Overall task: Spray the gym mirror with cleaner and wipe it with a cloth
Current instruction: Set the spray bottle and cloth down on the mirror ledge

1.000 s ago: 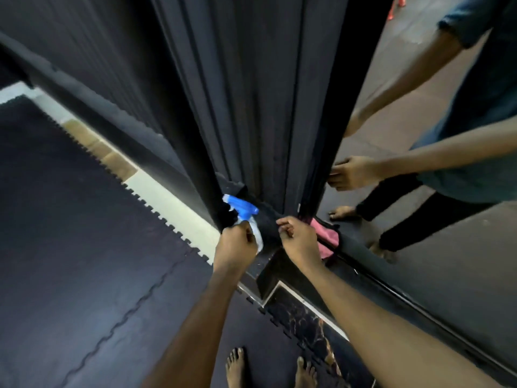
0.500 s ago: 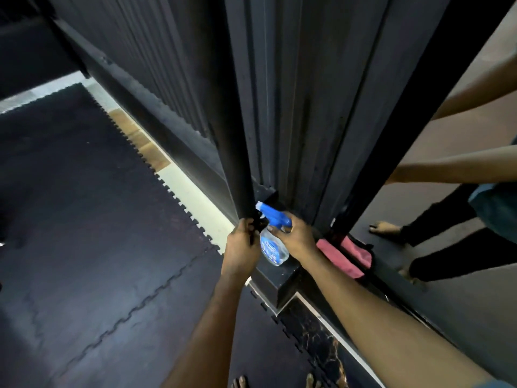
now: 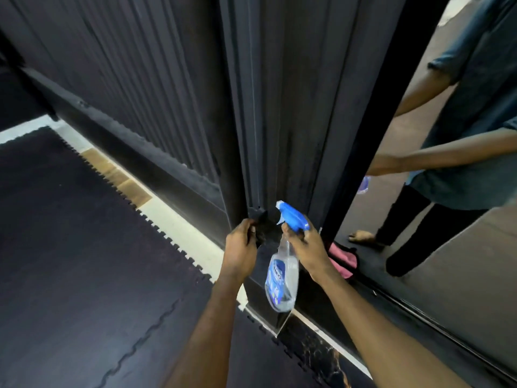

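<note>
Head view: my right hand (image 3: 306,249) grips clear plastic spray bottle with blue trigger head (image 3: 282,273) at neck. Left hand (image 3: 240,247), fingers curled, pinches something dark, unclear what. Pink cloth (image 3: 342,260) lies at gym mirror (image 3: 447,275) base. Still fetching step; next, aim nozzle at glass, squeeze trigger.

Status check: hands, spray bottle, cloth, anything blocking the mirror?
Right hand grips spray bottle at its neck. Left hand pinches something dark, unclear what. Pink cloth on ledge by mirror. Nothing blocking the glass.

Black pillar (image 3: 279,107) blocks mirror's (image 3: 419,247) left edge.
</note>
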Available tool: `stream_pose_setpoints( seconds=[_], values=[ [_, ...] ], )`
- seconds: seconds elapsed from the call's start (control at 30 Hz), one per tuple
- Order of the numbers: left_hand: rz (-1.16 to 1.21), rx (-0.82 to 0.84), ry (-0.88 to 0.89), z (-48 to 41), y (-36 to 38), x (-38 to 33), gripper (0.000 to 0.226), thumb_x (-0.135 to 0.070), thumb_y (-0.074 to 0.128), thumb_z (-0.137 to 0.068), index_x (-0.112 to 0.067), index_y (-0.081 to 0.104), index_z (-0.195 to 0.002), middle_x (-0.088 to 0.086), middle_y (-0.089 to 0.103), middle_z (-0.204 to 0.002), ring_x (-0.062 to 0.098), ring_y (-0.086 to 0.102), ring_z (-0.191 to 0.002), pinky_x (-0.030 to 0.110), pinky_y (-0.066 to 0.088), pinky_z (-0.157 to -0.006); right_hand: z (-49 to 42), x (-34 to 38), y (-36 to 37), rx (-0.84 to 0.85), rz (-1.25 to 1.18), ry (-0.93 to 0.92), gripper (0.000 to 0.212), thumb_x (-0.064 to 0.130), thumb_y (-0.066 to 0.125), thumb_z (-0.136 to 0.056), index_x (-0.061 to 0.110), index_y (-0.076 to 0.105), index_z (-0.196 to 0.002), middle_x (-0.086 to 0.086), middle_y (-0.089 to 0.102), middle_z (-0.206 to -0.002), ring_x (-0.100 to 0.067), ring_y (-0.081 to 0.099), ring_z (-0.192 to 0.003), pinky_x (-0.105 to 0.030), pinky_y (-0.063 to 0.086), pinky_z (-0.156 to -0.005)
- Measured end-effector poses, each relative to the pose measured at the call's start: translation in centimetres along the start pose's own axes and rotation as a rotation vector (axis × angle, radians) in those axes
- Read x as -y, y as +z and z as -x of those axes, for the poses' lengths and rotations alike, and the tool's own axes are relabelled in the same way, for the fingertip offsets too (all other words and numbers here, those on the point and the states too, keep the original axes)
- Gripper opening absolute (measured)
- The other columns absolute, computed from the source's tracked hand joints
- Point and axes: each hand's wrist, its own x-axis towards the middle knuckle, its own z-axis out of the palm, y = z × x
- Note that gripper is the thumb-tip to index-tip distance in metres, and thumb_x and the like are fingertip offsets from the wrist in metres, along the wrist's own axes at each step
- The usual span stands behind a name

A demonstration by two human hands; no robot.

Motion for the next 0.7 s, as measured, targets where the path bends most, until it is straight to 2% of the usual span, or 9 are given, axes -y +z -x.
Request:
stream_pose_setpoints(
  seconds=[0.07, 0.13, 0.2, 0.27, 0.33, 0.43, 0.53, 0.6, 0.7],
  values=[
    [0.031, -0.009, 0.065, 0.5, -0.9, -1.0, 0.025, -0.006, 0.049, -0.107, -0.009, 0.069, -0.122, 0.000, 0.071, -0.097, 0.016, 0.066, -0.084, 0.010, 0.043, -0.072, 0.8, 1.7, 0.3, -0.023, -0.023, 0.009, 0.030, 0.044, 0.073, -0.086, 0.026, 0.064, -0.109, 0.005, 0.071, -0.096, -0.003, 0.066, -0.088, -0.021, 0.051, -0.083],
    [0.084, -0.015, 0.092, 0.9, -1.6, -1.6, 0.025, -0.009, 0.049, -0.108, -0.011, 0.069, -0.123, 0.000, 0.073, -0.100, 0.011, 0.065, -0.082, 0.005, 0.043, -0.074, 1.4, 2.8, 0.6, -0.037, -0.077, 0.015, 0.026, 0.032, 0.071, -0.083, 0.019, 0.066, -0.105, 0.013, 0.068, -0.086, -0.001, 0.063, -0.081, -0.017, 0.048, -0.079],
    [0.123, 0.005, 0.102, 1.4, -2.1, -1.8, 0.026, -0.016, 0.049, -0.109, -0.016, 0.070, -0.123, 0.000, 0.075, -0.103, 0.012, 0.069, -0.088, 0.014, 0.051, -0.081, 2.3, 3.4, 0.7, -0.032, -0.112, 0.051, 0.004, 0.016, 0.069, -0.087, 0.016, 0.068, -0.091, 0.015, 0.065, -0.071, 0.000, 0.060, -0.069, -0.022, 0.048, -0.073],
    [0.162, 0.036, 0.106, 1.9, -2.3, -1.8, 0.025, -0.023, 0.049, -0.108, -0.020, 0.070, -0.122, -0.003, 0.076, -0.107, 0.012, 0.072, -0.098, 0.029, 0.057, -0.091, 3.2, 3.7, 0.7, 0.008, -0.164, 0.099, 0.016, 0.004, 0.065, -0.095, 0.009, 0.069, -0.080, 0.006, 0.064, -0.063, -0.006, 0.059, -0.059, -0.031, 0.048, -0.069],
    [0.183, 0.045, 0.118, 2.4, -2.4, -1.7, 0.023, -0.025, 0.051, -0.108, -0.021, 0.070, -0.120, -0.003, 0.076, -0.106, 0.012, 0.073, -0.100, 0.033, 0.057, -0.092, 4.0, 3.9, 0.8, 0.051, -0.224, 0.128, 0.014, 0.007, 0.066, -0.097, 0.000, 0.072, -0.087, -0.003, 0.066, -0.066, -0.012, 0.061, -0.060, -0.033, 0.050, -0.067],
    [0.201, 0.042, 0.183, 3.0, -2.9, -1.9, 0.020, -0.023, 0.053, -0.106, -0.018, 0.070, -0.113, -0.005, 0.075, -0.099, 0.009, 0.072, -0.092, 0.029, 0.056, -0.087, 5.3, 4.8, 1.3, 0.074, -0.342, 0.157, 0.017, 0.022, 0.073, -0.083, 0.009, 0.075, -0.094, -0.003, 0.070, -0.074, -0.016, 0.065, -0.068, -0.032, 0.053, -0.068],
    [0.206, 0.092, 0.215, 3.3, -3.4, -2.3, 0.023, -0.031, 0.051, -0.105, -0.017, 0.069, -0.104, -0.005, 0.073, -0.089, 0.007, 0.067, -0.082, 0.031, 0.055, -0.080, 6.0, 5.2, 1.7, 0.115, -0.321, 0.128, 0.016, 0.012, 0.071, -0.089, 0.012, 0.076, -0.103, -0.003, 0.076, -0.087, -0.017, 0.069, -0.082, -0.030, 0.054, -0.078],
    [0.228, 0.106, 0.209, 3.3, -3.8, -2.3, 0.024, -0.034, 0.052, -0.105, -0.016, 0.067, -0.102, -0.002, 0.071, -0.085, 0.007, 0.065, -0.077, 0.032, 0.055, -0.077, 6.4, 5.8, 2.0, 0.146, -0.302, 0.115, 0.020, 0.013, 0.069, -0.085, 0.014, 0.076, -0.104, 0.000, 0.077, -0.088, -0.013, 0.071, -0.084, -0.026, 0.055, -0.080],
    [0.208, 0.131, 0.215, 3.4, -4.4, -2.4, 0.023, -0.026, 0.053, -0.108, -0.010, 0.065, -0.098, -0.007, 0.066, -0.076, -0.001, 0.059, -0.071, 0.019, 0.049, -0.070, 6.6, 6.0, 2.1, 0.158, -0.305, 0.122, 0.031, 0.019, 0.068, -0.078, 0.015, 0.077, -0.107, -0.004, 0.078, -0.094, -0.015, 0.071, -0.088, -0.031, 0.054, -0.084]
  ],
)
